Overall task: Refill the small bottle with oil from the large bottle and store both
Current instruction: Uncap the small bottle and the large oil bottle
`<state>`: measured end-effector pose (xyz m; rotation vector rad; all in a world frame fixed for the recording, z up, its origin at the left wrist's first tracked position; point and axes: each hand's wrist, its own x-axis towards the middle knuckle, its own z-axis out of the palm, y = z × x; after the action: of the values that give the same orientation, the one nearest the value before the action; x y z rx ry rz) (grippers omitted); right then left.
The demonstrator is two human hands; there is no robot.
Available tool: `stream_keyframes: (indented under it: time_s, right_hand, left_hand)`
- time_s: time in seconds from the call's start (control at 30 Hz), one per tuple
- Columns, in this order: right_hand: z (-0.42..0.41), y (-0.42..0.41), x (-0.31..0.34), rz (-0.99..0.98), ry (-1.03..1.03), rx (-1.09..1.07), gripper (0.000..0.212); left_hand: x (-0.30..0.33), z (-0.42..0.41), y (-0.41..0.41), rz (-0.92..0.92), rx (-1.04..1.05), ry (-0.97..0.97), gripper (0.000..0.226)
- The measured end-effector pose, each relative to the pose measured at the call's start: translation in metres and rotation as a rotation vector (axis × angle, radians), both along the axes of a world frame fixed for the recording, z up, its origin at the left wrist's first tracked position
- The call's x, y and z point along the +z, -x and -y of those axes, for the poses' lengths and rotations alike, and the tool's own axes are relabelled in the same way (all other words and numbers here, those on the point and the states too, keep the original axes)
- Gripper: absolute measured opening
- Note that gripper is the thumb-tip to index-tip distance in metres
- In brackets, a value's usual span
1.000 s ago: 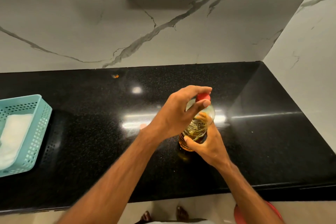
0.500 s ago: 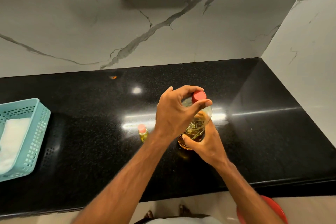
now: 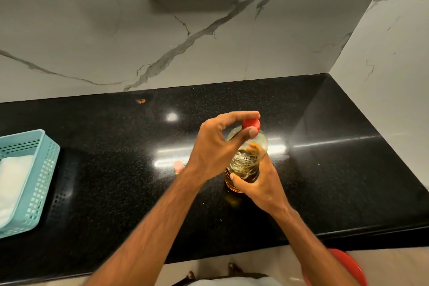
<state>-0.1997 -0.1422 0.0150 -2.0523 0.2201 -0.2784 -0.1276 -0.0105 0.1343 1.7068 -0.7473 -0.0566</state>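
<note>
Two hands meet on the large bottle (image 3: 243, 165), which stands upright on the black bench (image 3: 116, 169) about midway between its back and front edges, right of centre. The left hand (image 3: 213, 148) reaches over from the left and pinches the red cap (image 3: 251, 123) between thumb and fingers; the right hand (image 3: 262, 183) is wrapped around the lower body of the bottle from the front-right side. Just left of the left wrist, the pink top of the small bottle (image 3: 178, 166) peeks out, the rest hidden behind the arm.

Compared with half a second ago, the left hand's fingers have shifted around the cap, with the thumb now lying across its near side, and less of the small bottle shows. The right hand keeps the same grip.

The large bottle holds amber oil in its lower part. At the bench's left edge sits a teal basket (image 3: 44, 183) with something white (image 3: 14, 183) in it.
</note>
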Motion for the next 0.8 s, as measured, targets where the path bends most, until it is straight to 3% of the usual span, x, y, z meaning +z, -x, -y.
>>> stream_keyframes:
  time_s: [0.13, 0.37, 0.6, 0.73, 0.8]
  right_hand:
    - [0.0, -0.001, 0.001, -0.005, -0.005, 0.002, 0.082]
    - [-0.001, 0.0, 0.004, 0.011, -0.007, 0.011, 0.083]
    - [0.0, 0.001, 0.004, -0.001, -0.005, 0.015, 0.085]
    - [0.001, 0.001, 0.002, 0.002, 0.005, 0.009, 0.083]
    - [0.002, 0.001, 0.001, 0.001, -0.002, 0.011, 0.083]
  left_hand:
    - [0.002, 0.01, 0.002, 0.076, 0.109, -0.009, 0.045]
    - [-0.001, -0.001, 0.003, 0.098, -0.054, -0.101, 0.039]
    - [0.008, 0.005, -0.004, 0.273, 0.099, -0.071, 0.035]
    - [0.012, -0.004, -0.019, 0.008, 0.109, 0.097, 0.032]
    - [0.005, -0.017, -0.042, -0.048, 0.209, 0.072, 0.03]
